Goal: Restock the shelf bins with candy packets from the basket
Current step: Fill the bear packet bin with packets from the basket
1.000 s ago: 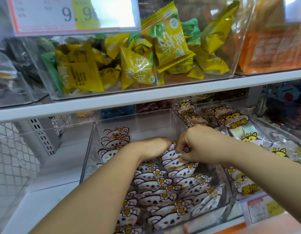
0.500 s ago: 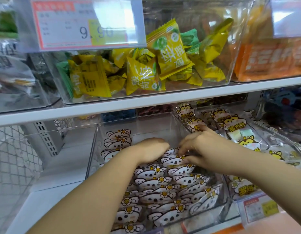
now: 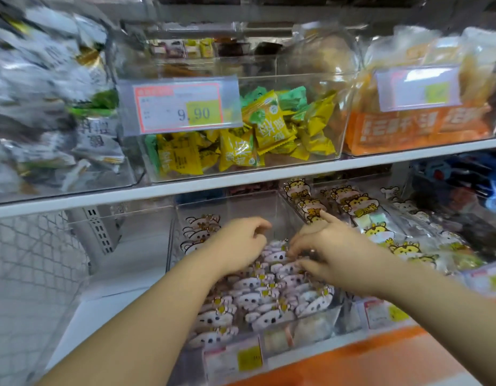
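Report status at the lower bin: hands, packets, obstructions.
Left hand and right hand low in the clear bin, over the white packets. Right fingertips touch them; grips unclear. Nothing blocks the bin.

A shop shelf full of sweets.
Rows of clear bins (image 3: 269,73) sit on white shelves (image 3: 241,176), packed with yellow sweets (image 3: 272,126), and a price tag (image 3: 180,107) says 9.90.

Upper shelf (image 3: 241,177): white board, carries three clear bins side by side.
Left bin (image 3: 130,165): silver-grey packets, blurred.
Middle bin (image 3: 269,79): yellow and green packets.
Right bin (image 3: 349,147): orange packs.
Lower shelf (image 3: 102,309): white.
Centre bin (image 3: 241,207): white bear-face packets (image 3: 269,299).
Neighbour bin (image 3: 436,238): just right, yellow-hamster packets.
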Demonstrator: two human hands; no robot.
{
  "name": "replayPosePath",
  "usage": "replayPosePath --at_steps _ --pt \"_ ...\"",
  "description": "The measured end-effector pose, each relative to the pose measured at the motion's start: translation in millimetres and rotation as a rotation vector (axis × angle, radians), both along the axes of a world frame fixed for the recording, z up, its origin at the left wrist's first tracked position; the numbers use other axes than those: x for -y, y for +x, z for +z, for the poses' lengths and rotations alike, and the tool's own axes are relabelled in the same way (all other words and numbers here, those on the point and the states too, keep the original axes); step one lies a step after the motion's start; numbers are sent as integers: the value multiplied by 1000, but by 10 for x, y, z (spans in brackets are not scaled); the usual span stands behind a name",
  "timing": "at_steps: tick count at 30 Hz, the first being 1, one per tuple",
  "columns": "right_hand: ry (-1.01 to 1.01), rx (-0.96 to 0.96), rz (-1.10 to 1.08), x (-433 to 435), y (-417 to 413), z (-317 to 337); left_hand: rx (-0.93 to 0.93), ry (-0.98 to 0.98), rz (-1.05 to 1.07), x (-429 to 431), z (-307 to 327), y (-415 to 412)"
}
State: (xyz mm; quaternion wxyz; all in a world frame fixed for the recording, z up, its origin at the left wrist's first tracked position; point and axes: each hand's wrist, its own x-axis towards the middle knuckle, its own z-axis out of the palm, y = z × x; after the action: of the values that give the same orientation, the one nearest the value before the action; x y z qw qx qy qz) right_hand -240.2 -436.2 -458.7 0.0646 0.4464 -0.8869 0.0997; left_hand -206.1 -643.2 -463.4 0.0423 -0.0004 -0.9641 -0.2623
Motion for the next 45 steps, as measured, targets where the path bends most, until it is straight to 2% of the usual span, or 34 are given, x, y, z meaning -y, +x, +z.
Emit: replayPosePath --at_steps 3,6,9,11,16,19,21,26,29,34,36,39,45 --pt "-22 8 46 -15 372 84 -78 28 -9 -123 130 587" --pt "-76 42 94 -24 834 99 -119 -44 -33 -238 179 1269" --pt "-95 188 113 -54 1335 -40 -112 -25 -39 -279 10 1996" --pt "-60 270 134 -67 1647 -291 -31 12 -1 -280 -246 2492" --pt "225 518 90 -102 2142 -1218 282 92 114 -263 -1071 3384" --pt "378 615 28 -188 2214 -1732 456 76 161 -181 -1584 3596" --pt "512 619 27 -233 2275 -1978 596 -40 154 -142 -1869 3659" --pt "771 573 103 -274 2417 -2603 925 -145 -7 -320 -2234 3706" --pt "827 497 166 -225 2439 -2850 987 -142 -72 -423 -2268 3665" --pt "924 401 205 -90 2479 -2883 913 -150 -90 -468 -2165 3556" --pt "838 459 164 -44 2391 -2855 886 -146 -81 -434 -2142 3512" --pt "531 680 84 75 2190 -2557 815 -52 -8 -345 -2139 3464" --pt "101 953 2 127 2163 -1928 776 630 291 -251 -2063 3362"
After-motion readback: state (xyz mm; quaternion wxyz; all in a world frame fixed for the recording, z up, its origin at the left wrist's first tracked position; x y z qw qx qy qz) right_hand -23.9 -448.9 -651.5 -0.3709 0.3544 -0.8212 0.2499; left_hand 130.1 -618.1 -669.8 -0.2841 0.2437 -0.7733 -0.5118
